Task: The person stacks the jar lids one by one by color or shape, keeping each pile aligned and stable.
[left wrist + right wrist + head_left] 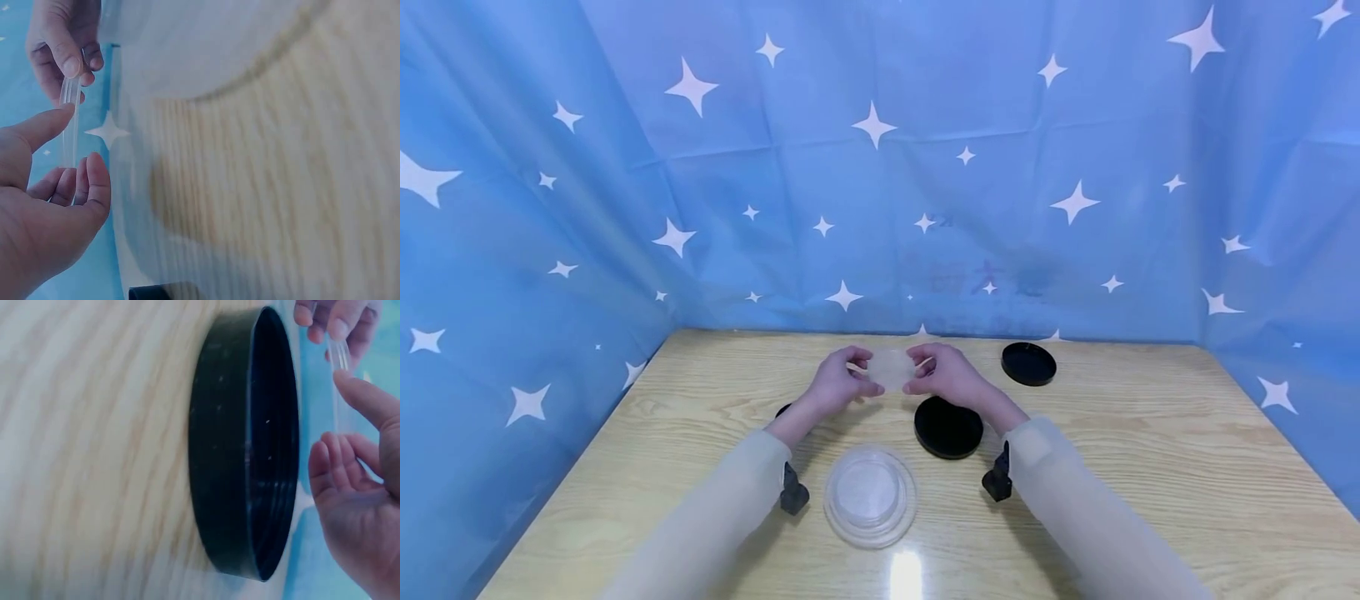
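- At the counter's point(1150, 433) far part, fingers of left hand point(837, 379) and right hand point(950, 375) hold one clear disc point(891, 371), not yet laid down.
- Nearer, clear lids point(871, 533) already look stacked; black lids point(1028, 364) lie unstacked.

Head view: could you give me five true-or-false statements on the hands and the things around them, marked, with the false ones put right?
1. The left hand and right hand both hold the clear piece. True.
2. The clear piece lies flat on the table. False: it is held up above it.
3. A black lid lies near the right hand. True.
4. The round clear plastic sits inside a black lid. False: it lies on the table.
5. The curtain has white stars. True.
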Available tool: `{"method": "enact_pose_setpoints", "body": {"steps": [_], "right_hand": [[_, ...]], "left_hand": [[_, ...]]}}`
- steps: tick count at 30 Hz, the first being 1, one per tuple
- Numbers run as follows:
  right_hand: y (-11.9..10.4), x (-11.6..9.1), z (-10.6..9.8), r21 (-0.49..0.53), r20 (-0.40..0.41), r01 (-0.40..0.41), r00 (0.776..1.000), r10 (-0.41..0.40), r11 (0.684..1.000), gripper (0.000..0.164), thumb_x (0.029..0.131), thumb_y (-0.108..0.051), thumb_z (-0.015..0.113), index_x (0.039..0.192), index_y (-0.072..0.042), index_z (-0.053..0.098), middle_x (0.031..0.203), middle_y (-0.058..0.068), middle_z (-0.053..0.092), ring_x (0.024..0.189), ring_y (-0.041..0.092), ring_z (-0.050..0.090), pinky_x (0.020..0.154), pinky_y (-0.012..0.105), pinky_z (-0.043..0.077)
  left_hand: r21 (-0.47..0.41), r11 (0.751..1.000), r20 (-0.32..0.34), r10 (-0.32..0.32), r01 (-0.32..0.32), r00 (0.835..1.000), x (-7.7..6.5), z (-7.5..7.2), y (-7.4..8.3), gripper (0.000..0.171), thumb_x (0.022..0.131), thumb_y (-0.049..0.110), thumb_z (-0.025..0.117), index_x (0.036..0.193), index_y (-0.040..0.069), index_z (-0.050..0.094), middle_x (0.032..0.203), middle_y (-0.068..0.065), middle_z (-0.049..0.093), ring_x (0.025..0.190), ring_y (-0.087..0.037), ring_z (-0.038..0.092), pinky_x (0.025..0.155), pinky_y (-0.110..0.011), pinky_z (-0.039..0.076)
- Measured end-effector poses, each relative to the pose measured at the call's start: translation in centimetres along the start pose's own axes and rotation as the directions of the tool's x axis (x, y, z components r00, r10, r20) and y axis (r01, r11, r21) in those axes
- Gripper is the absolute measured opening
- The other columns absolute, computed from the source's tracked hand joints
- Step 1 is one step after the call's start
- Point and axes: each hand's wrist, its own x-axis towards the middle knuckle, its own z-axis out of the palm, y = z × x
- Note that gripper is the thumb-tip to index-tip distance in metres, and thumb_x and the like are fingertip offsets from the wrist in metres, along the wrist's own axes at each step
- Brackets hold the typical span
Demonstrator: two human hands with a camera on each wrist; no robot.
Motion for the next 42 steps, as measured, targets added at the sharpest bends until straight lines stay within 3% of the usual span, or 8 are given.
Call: {"method": "enact_pose_setpoints", "body": {"steps": [8,22,30,42], "right_hand": [[-1.4,-1.8,0.2,-0.01,-0.02,0.06,0.998,-0.06,0.998,0.061,0.087,-0.017,0.083,0.139,0.003,0.059,0.124,0.017,0.062,0.102,0.027,0.063,0.085,0.04,0.057],[-3.2,-5.1,2.0,0.005,-0.002,0.12,0.993,-0.12,0.993,0.06,0.082,-0.013,0.088,0.134,0.002,0.063,0.113,0.011,0.064,0.091,0.019,0.063,0.082,0.036,0.057],[-3.8,-7.1,2.9,-0.003,0.084,0.159,0.984,-0.159,0.987,0.061,0.081,-0.013,0.088,0.133,0.004,0.063,0.106,0.007,0.063,0.089,0.018,0.063,0.079,0.03,0.056],[-4.7,-9.2,4.9,-0.098,0.144,0.228,0.966,-0.213,0.969,0.057,0.077,-0.017,0.091,0.126,0.001,0.067,0.097,-0.001,0.062,0.086,0.012,0.061,0.078,0.027,0.055]], "left_hand": [[-0.001,0.999,-0.033,0.046,-0.046,0.998,-2.1,-0.6,1.0,0.06,0.078,0.003,0.087,0.131,-0.002,0.062,0.116,-0.015,0.06,0.091,-0.023,0.064,0.071,-0.03,0.056],[-0.001,1.0,-0.041,0.029,-0.029,0.999,-6.9,-1.3,1.1,0.057,0.076,0.008,0.09,0.127,0.002,0.066,0.11,-0.009,0.063,0.095,-0.021,0.062,0.068,-0.03,0.054],[-0.01,0.999,0.012,0.042,-0.042,0.999,-9.7,-1.7,0.5,0.053,0.075,0.005,0.09,0.122,-0.002,0.065,0.105,-0.01,0.063,0.09,-0.021,0.063,0.068,-0.029,0.055],[0.011,0.998,0.071,0.056,-0.057,0.996,-13.4,-1.9,-0.2,0.061,0.071,0.005,0.092,0.124,-0.002,0.063,0.103,-0.009,0.06,0.088,-0.022,0.06,0.064,-0.026,0.053]]}}
